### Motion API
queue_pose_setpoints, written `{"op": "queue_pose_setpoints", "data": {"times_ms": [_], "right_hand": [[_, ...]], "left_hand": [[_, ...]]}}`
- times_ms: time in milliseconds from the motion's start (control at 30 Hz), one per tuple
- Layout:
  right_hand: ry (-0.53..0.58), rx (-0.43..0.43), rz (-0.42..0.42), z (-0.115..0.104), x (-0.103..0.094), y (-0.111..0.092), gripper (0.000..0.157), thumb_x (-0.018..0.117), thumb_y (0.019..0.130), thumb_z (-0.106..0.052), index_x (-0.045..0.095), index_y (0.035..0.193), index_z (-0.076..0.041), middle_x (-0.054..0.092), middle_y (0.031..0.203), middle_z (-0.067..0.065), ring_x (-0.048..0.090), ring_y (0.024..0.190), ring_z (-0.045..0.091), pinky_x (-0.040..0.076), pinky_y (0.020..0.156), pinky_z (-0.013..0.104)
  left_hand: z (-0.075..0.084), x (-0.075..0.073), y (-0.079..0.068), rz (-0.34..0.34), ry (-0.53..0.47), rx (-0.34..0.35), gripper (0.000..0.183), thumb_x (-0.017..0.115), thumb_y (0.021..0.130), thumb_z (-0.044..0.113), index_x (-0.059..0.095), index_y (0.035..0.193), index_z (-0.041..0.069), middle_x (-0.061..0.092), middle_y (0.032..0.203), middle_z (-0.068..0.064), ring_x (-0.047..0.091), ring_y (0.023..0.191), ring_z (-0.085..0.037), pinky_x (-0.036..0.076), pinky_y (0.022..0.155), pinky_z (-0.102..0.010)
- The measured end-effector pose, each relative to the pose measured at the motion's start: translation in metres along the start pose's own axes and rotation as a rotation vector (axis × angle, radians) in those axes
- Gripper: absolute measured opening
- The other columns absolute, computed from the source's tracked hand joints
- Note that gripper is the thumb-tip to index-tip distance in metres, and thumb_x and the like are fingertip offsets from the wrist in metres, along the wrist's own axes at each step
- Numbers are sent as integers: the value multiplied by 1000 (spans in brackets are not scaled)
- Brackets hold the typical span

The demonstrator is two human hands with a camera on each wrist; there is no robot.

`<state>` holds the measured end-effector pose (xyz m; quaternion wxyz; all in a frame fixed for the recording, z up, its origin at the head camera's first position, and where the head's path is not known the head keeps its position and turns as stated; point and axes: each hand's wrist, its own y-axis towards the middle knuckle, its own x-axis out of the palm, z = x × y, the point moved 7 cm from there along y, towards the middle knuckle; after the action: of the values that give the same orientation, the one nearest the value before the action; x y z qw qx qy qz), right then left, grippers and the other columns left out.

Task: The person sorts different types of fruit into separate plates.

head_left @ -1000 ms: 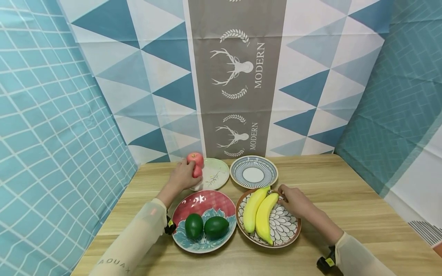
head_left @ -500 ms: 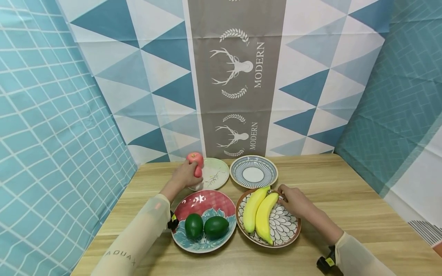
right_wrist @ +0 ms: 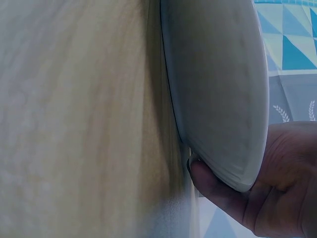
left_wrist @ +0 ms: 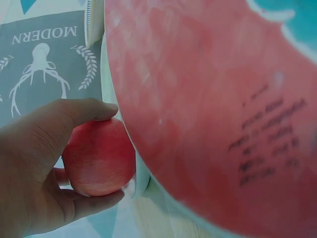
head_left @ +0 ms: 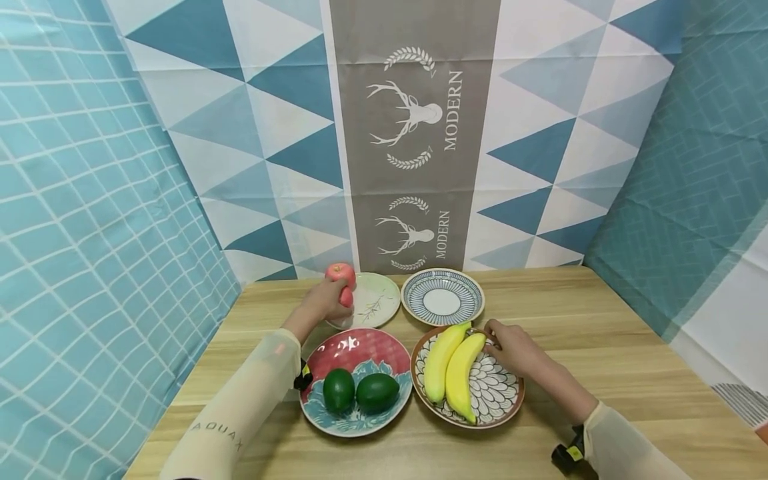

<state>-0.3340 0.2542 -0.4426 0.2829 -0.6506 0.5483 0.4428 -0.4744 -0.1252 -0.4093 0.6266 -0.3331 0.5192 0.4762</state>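
In the head view my left hand (head_left: 327,301) grips a red apple (head_left: 346,297) over the left side of the pale green plate (head_left: 382,300). The left wrist view shows that apple (left_wrist: 101,157) between thumb and fingers. Another red apple (head_left: 341,271) lies just beyond it. My right hand (head_left: 515,348) pinches the far right rim of a brown-rimmed patterned plate (head_left: 493,390) that bears two yellow bananas (head_left: 459,377). From the right wrist, a finger (right_wrist: 213,184) shows curled beneath the plate's rim; the part of the hand above the rim is hidden there.
A red and blue plate (head_left: 363,343) with two dark green avocado-like fruits (head_left: 377,392) stands below my left forearm. Behind the bananas is a blue-striped plate (head_left: 442,300). The wooden table (head_left: 570,307) ends at a patterned cloth wall (head_left: 414,133).
My left hand has turned and shifted slightly, with its wrist moving a little rightward, still on the apple. The right hand keeps its place on the plate rim.
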Motion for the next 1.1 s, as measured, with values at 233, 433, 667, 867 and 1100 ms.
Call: {"op": "queue_pose_setpoints", "data": {"times_ms": [233,433,667,867,1100], "right_hand": [[6,-11,-13,0,0,2,24,76,97,-10,63,116,-3,58,80,1,54,71,17,48,60,34],[0,-39,-67,2,-6,5,25,77,96,-12,66,117,-2,62,83,1,56,73,16,50,61,33],[-28,-91,-121,-5,-33,15,26,70,97,-1,68,122,3,73,96,11,70,86,25,59,70,39],[34,8,-175,2,-53,42,33,57,102,3,58,134,10,70,103,23,71,76,24,60,62,39],[100,33,-127,18,-67,87,31,58,107,-13,57,125,12,68,106,31,73,77,32,63,62,40]], "left_hand": [[-1,-1,3,-16,4,15,61,85,80,26,61,134,10,64,117,-17,61,103,-34,53,92,-49],[-2,0,6,-18,0,7,62,84,80,27,62,135,12,64,119,-16,60,104,-32,53,92,-48],[-1,-3,9,17,14,12,55,84,78,26,64,128,12,65,112,-14,60,100,-32,53,88,-47],[-1,-5,8,34,18,13,56,84,77,25,64,128,12,65,110,-14,60,98,-32,53,88,-47],[-4,-3,4,-1,-27,-21,63,88,77,23,63,134,12,65,112,-15,60,100,-32,54,89,-46]]}}
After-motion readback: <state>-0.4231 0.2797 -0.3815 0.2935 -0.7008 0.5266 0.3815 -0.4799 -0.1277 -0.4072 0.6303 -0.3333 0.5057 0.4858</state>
